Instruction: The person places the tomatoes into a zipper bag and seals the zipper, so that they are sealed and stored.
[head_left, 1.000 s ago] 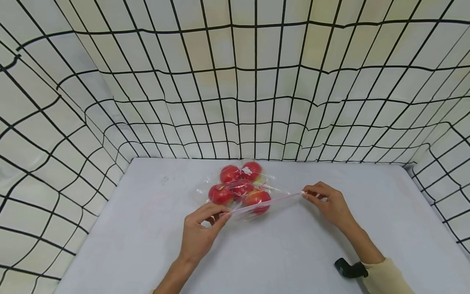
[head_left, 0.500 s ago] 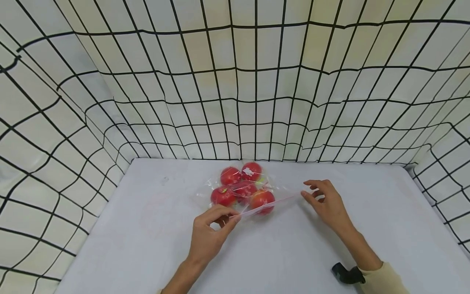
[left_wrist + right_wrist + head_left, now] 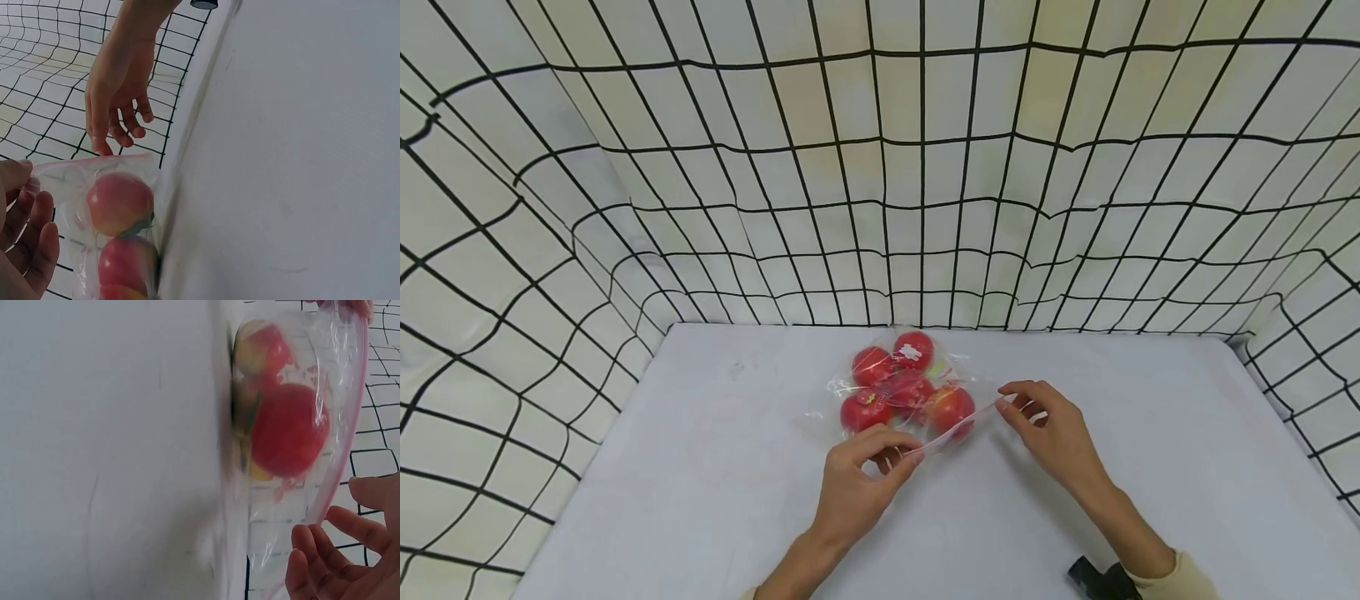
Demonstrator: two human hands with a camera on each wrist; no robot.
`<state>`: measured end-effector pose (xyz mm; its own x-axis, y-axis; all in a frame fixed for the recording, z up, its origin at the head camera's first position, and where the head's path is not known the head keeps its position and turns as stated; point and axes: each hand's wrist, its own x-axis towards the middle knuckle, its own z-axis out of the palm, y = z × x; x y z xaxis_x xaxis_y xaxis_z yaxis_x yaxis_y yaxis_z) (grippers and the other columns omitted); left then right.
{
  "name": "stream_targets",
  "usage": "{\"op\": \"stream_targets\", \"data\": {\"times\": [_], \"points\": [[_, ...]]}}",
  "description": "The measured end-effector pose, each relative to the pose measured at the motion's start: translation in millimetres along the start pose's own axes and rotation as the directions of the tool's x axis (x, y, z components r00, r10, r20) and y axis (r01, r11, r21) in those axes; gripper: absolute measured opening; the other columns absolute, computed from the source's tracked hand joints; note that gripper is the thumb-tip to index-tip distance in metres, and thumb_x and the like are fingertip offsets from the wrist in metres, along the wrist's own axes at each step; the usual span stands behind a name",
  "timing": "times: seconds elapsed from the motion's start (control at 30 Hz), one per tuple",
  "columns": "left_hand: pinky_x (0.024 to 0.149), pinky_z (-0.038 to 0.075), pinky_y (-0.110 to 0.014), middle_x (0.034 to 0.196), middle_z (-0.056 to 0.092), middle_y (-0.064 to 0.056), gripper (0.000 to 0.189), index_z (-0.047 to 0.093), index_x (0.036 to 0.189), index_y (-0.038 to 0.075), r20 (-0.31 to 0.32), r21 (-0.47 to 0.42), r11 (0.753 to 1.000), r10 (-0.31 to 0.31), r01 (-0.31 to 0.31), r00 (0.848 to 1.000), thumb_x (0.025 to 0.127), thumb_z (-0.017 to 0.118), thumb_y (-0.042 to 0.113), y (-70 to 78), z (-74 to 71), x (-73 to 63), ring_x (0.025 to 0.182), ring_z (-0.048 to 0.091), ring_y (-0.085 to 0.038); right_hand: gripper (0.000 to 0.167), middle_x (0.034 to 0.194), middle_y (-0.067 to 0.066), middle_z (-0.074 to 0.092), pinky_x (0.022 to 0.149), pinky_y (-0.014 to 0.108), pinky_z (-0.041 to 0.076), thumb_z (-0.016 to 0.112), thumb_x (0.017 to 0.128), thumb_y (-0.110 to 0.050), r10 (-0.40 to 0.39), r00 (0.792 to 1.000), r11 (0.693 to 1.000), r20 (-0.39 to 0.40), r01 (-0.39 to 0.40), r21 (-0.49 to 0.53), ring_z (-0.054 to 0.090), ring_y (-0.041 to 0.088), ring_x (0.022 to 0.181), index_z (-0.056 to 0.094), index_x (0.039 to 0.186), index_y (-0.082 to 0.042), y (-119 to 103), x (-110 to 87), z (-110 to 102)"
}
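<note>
A clear zip bag (image 3: 838, 385) with a pink closing strip lies on the white table, holding several round red fruits (image 3: 953, 408) with yellow patches, apple-like. In the head view, my left hand (image 3: 857, 487) pinches the near left end of the strip between thumb and fingers. The fingertips of my right hand (image 3: 1056, 425) are right at the strip's other end. From the right wrist view, the right thumb (image 3: 372, 490) stands apart from the index finger, which meets the pink strip (image 3: 350, 447). The left wrist view shows the left fingers (image 3: 44, 240) loosely bent beside the bag.
Black netting (image 3: 921, 208) over pale walls rises behind and on both sides of the white table (image 3: 700, 475). A black device (image 3: 1101, 579) sits at the right wrist, by the cream sleeve (image 3: 1180, 579).
My left hand has moved right, shifting the strip and fruit slightly right. My right hand came off the strip's end, its fingers parting, then moved left back to the edge.
</note>
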<state>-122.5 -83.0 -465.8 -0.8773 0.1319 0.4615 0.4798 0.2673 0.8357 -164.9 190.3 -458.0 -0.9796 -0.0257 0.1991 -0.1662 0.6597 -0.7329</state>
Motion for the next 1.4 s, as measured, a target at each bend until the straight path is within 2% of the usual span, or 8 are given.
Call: {"op": "stream_targets", "data": {"times": [0.27,0.43,0.6,0.83,0.93,1.1,1.23,1.4], "points": [[0.063,0.061,-0.023,0.088,0.076,0.006,0.016,0.08,0.105,0.018,0.069,-0.024,0.997,0.074,-0.072,0.995,0.09,0.083,0.022,4.9,16.9,3.2,0.073,0.063,-0.004,0.034,0.097,0.006,0.072,0.064,0.021,0.056,0.076,0.095,-0.041,0.115,0.992,0.992,0.059,-0.118,0.049,0.066,0.016,0.085,0.072,0.118,-0.017,-8,1.2,5],[0.064,0.06,-0.021,0.086,0.074,0.003,0.019,0.079,0.106,0.018,0.118,-0.031,0.995,0.1,-0.097,0.988,0.088,0.085,0.02,6.3,21.6,3.8,0.073,0.064,-0.007,0.03,0.096,0.008,0.073,0.06,0.022,0.055,0.08,0.092,-0.031,0.115,0.99,0.989,0.078,-0.122,0.087,0.067,0.015,0.084,0.071,0.112,-0.011,-10,3.4,4],[0.067,0.061,-0.021,0.094,0.075,0.006,0.027,0.077,0.109,0.021,0.168,0.007,0.998,0.059,-0.061,0.984,0.085,0.088,0.025,8.4,18.9,4.6,0.079,0.067,-0.008,0.023,0.098,0.01,0.074,0.065,0.019,0.056,0.08,0.09,-0.013,0.092,0.991,0.991,0.1,-0.101,0.089,0.067,0.011,0.082,0.072,0.11,-0.006,-9,4.0,1],[0.075,0.062,-0.024,0.106,0.073,0.003,0.037,0.074,0.116,0.019,0.174,0.132,0.99,0.029,-0.053,0.984,0.083,0.09,0.023,5.2,2.5,14.5,0.09,0.068,-0.014,0.033,0.103,0.011,0.074,0.077,0.014,0.056,0.076,0.09,-0.005,0.058,0.992,0.996,0.114,-0.065,0.058,0.067,0.015,0.087,0.071,0.123,-0.003,2,7.1,-1],[0.077,0.063,-0.027,0.111,0.072,0.004,0.039,0.074,0.116,0.02,0.131,0.228,0.974,-0.009,-0.021,0.991,0.081,0.09,0.021,0.4,-10.7,19.7,0.094,0.067,-0.016,0.034,0.112,0.015,0.074,0.079,0.013,0.055,0.073,0.093,-0.004,0.038,0.992,0.997,0.122,-0.045,0.061,0.068,0.02,0.093,0.069,0.126,-0.002,9,11.6,-2],[0.087,0.065,-0.037,0.12,0.069,0.007,0.04,0.075,0.118,0.023,0.072,0.381,0.923,-0.086,0.052,0.994,0.081,0.091,0.025,-9.1,-28.3,25.2,0.113,0.063,-0.014,0.036,0.126,0.022,0.071,0.079,0.011,0.055,0.07,0.095,-0.001,0.014,0.991,0.997,0.132,-0.025,0.079,0.069,0.028,0.101,0.066,0.13,0.001,18,19.3,-5],[0.099,0.062,-0.045,0.137,0.063,0.0,0.054,0.073,0.128,0.023,0.099,0.445,0.892,-0.142,0.084,0.985,0.079,0.092,0.03,-17.4,-33.0,25.9,0.134,0.054,-0.021,0.038,0.131,0.024,0.069,0.08,0.009,0.055,0.069,0.095,0.0,-0.001,0.991,0.995,0.131,-0.012,0.099,0.07,0.03,0.104,0.065,0.133,0.001,26,24.6,-5],[0.106,0.058,-0.051,0.157,0.05,-0.002,0.07,0.064,0.143,0.028,0.167,0.468,0.877,-0.211,0.111,0.963,0.079,0.092,0.031,-25.4,-33.3,23.8,0.149,0.043,-0.027,0.04,0.133,0.023,0.068,0.082,0.008,0.055,0.068,0.096,0.002,-0.024,0.991,0.991,0.135,0.006,0.131,0.069,0.025,0.105,0.064,0.136,0.001,35,30.4,-4]]}}
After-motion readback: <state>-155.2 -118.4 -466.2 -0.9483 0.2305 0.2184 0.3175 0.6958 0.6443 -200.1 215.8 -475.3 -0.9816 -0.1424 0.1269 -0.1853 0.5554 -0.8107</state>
